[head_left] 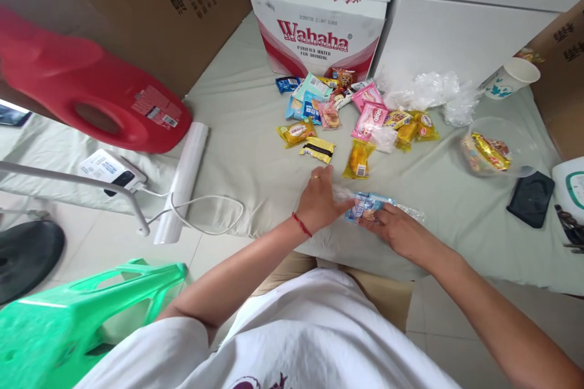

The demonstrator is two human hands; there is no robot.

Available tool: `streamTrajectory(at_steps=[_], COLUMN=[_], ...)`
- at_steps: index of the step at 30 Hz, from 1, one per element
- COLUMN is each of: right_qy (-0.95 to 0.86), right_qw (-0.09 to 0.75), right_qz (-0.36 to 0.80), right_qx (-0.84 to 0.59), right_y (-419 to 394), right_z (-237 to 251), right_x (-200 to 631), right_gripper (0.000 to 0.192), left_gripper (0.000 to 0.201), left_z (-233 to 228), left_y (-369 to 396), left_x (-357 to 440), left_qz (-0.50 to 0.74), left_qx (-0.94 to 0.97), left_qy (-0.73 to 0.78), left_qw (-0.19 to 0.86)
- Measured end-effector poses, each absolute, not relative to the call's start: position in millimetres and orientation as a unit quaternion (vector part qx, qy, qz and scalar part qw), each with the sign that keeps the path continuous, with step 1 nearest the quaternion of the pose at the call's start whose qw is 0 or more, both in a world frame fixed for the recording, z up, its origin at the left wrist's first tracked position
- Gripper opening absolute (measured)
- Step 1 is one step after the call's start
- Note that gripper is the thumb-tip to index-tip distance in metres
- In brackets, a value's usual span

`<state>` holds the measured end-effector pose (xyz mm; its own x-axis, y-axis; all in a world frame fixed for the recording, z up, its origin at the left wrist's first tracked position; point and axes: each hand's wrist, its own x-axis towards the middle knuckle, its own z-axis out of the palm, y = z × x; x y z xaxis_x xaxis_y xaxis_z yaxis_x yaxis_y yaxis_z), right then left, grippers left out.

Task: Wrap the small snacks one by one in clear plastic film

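Both hands (360, 216) on blue snack packet (366, 206)

Pale green cloth (255, 152) covers the desk ahead of the hands, creased and evenly lit. Beyond the hands a white Wahaha water carton (319, 36) stands against white boxes (456, 18). Far to the left of the hands looms a brown cardboard box (150, 6), with a red jug (91, 91) lying in front of it. Below and left of the hands, light floor tiles (82, 237) and a green plastic stool (77, 322). More brown cardboard (561, 73) sits far right of the hands.
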<state>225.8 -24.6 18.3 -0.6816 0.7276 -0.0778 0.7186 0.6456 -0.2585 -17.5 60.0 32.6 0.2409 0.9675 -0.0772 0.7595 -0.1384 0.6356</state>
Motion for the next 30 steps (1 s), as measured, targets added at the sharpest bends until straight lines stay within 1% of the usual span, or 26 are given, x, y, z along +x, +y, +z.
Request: streamTrajectory(at_steps=[1, 3, 4, 6, 8, 9, 10, 11, 12, 14, 16, 17, 18, 19, 20, 21, 23, 24, 26, 27, 28, 30], right_qy=[-0.906, -0.904, -0.904, -0.906, -0.907, -0.907, -0.905, -0.901, -0.898, -0.894, -0.877, -0.857, -0.827, -0.786, -0.741, -0.701, -0.672, -0.677, -0.686, -0.681, -0.668, -0.634], right_qw=[0.015, 0.016, 0.019, 0.026, 0.024, 0.018, 0.012, 0.01, 0.013, 0.041, 0.108, 0.152, 0.193, 0.224, 0.235, 0.228, 0.186, 0.171, 0.161, 0.163, 0.168, 0.177], right_qz=[0.137, 0.14, 0.143, 0.146, 0.147, 0.148, 0.15, 0.154, 0.163, 0.207, 0.269, 0.28, 0.263, 0.218, 0.157, 0.099, 0.038, 0.036, 0.05, 0.059, 0.073, 0.13], right_qx=[-0.4, -0.404, -0.403, -0.397, -0.394, -0.394, -0.398, -0.404, -0.408, -0.396, -0.382, -0.406, -0.458, -0.533, -0.609, -0.669, -0.716, -0.715, -0.707, -0.712, -0.721, -0.741], right_y=[-24.6, -24.2, -23.9, -22.9, -22.2, -22.4, -23.2, -24.6, -26.7, -32.5, -39.4, -42.8, -46.0, -49.1, -52.1, -55.1, -61.6, -65.0, -71.2, -73.2, -74.1, -71.9], right_z=[17.9, 16.6, 15.7, 13.9, 13.7, 14.7, 16.8, 19.9, 24.1, 34.2, 42.7, 44.4, 43.8, 40.6, 35.2, 28.0, 13.2, 7.9, 5.4, 8.7, 14.5, 29.7], right_x=[226.1, 227.2, 227.7, 227.5, 226.0, 225.0, 224.3, 224.4, 225.7, 232.4, 244.5, 251.7, 258.8, 265.5, 271.1, 275.3, 278.9, 278.3, 272.9, 268.2, 262.3, 247.1], right_gripper=[0.054, 0.054, 0.054, 0.054, 0.051, 0.049, 0.046, 0.044, 0.042, 0.039, 0.037, 0.037, 0.036, 0.036, 0.036, 0.04, 0.047, 0.043, 0.024, 0.017, 0.014, 0.015], left_gripper=[0.054, 0.02, 0.005, 0.009, 0.008, 0.011, 0.016, 0.022, 0.025, 0.029, 0.029, 0.028, 0.028, 0.027, 0.027, 0.024, 0.021, 0.031, 0.059, 0.067, 0.068, 0.063], left_z=[34.8, 40.1, 43.3, 49.6, 53.7, 54.1, 52.9, 50.4, 46.6, 36.9, 28.0, 24.9, 23.1, 22.6, 23.1, 24.4, 27.4, 28.3, 27.9, 26.6, 24.9, 21.8], left_y=[58.1, 56.9, 57.0, 56.0, 51.4, 47.8, 43.6, 38.9, 34.2, 25.0, 17.2, 14.0, 11.3, 9.2, 7.7, 6.9, 7.5, 8.9, 13.4, 16.0, 18.3, 20.6], left_x=[-17.2, -18.6, -19.3, -17.4, -8.6, -1.9, 5.9, 13.9, 21.6, 33.7, 40.7, 42.6, 43.7, 44.4, 44.7, 44.8, 44.1, 43.4, 41.5, 40.7, 40.2, 40.8], left_qz=[0.133, 0.07, 0.068, 0.113, 0.162, 0.169, 0.17, 0.165, 0.16, 0.136, 0.088, 0.06, 0.035, 0.017, 0.01, 0.014, 0.044, 0.064, 0.092, 0.096, 0.095, 0.09], left_qx=[0.741, 0.744, 0.73, 0.664, 0.566, 0.53, 0.514, 0.527, 0.566, 0.687, 0.794, 0.826, 0.844, 0.854, 0.856, 0.854, 0.839, 0.826, 0.798, 0.788, 0.781, 0.778], left_qy=[0.593, 0.58, 0.57, 0.545, 0.513, 0.495, 0.482, 0.474, 0.473, 0.473, 0.462, 0.455, 0.453, 0.453, 0.458, 0.468, 0.499, 0.522, 0.564, 0.578, 0.586, 0.588], left_qw=[0.285, 0.325, 0.371, 0.5, 0.624, 0.668, 0.689, 0.686, 0.656, 0.534, 0.386, 0.328, 0.285, 0.256, 0.238, 0.228, 0.212, 0.204, 0.192, 0.191, 0.194, 0.204])
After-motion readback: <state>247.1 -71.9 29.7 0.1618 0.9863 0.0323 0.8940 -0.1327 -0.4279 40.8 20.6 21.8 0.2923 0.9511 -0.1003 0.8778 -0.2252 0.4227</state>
